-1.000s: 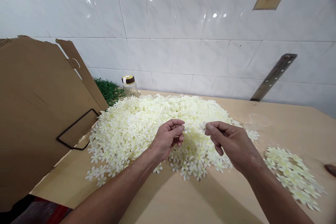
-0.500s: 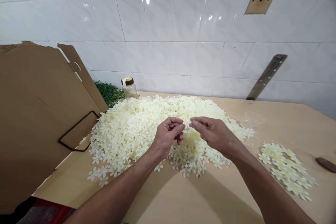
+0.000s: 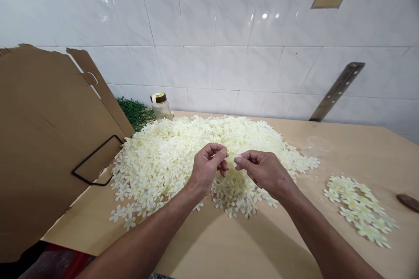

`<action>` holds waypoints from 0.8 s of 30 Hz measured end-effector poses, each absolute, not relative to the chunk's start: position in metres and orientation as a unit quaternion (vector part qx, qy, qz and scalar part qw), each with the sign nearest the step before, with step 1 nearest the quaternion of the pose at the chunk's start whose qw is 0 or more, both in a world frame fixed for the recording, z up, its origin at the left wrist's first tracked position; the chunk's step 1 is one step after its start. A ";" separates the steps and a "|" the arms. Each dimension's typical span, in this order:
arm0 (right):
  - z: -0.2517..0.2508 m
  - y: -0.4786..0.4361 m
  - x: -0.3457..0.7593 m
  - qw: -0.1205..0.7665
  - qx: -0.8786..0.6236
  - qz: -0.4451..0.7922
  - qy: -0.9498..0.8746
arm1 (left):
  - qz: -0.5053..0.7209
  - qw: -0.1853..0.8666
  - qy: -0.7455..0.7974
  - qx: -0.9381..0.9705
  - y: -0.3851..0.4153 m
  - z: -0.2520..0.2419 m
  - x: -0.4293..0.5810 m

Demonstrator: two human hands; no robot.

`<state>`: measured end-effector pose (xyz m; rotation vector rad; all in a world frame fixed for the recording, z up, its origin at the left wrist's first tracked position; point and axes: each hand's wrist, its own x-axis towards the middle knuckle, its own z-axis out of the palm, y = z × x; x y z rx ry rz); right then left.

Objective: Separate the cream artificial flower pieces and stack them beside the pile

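A large heap of pale cream artificial flowers (image 3: pixel 163 157) covers the middle of the table. Above its front part, my left hand (image 3: pixel 209 163) is closed in a pinch; whatever lies between thumb and forefinger is too small to make out. Facing it a short gap away, my right hand (image 3: pixel 262 170) pinches with thumb and index finger. A small whitish bit shows at those fingertips, and its kind blends into the blossoms behind. Off to the right, a smaller group of flattened flowers (image 3: pixel 360 209) lies apart from the heap.
On the left stands a cardboard box (image 3: pixel 49 139), with a black wire frame (image 3: pixel 93 157) against it. A lidded jar (image 3: pixel 161 107) and green artificial foliage (image 3: pixel 135 113) are behind the heap. A metal bracket (image 3: pixel 337 91) leans at the tiled wall. A dark brown object (image 3: pixel 408 202) lies far right.
My right hand's fingers have drawn from a looser reach into a tighter pinch, slightly lower. My left hand stays nearly in place. The view has shifted a little, raising the wall and box.
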<state>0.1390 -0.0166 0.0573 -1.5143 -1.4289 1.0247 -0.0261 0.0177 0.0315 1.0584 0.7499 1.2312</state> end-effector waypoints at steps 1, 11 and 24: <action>0.057 -0.017 0.139 0.397 -0.598 0.404 -0.566 | 0.534 0.630 0.328 0.459 0.017 0.032 -0.027; 0.052 -0.018 0.140 0.401 -0.580 0.426 -0.567 | 0.463 0.657 0.322 0.500 0.016 0.034 -0.025; 0.069 -0.022 0.161 0.411 -0.600 0.252 -0.638 | 0.489 0.341 0.472 0.650 0.030 0.022 -0.032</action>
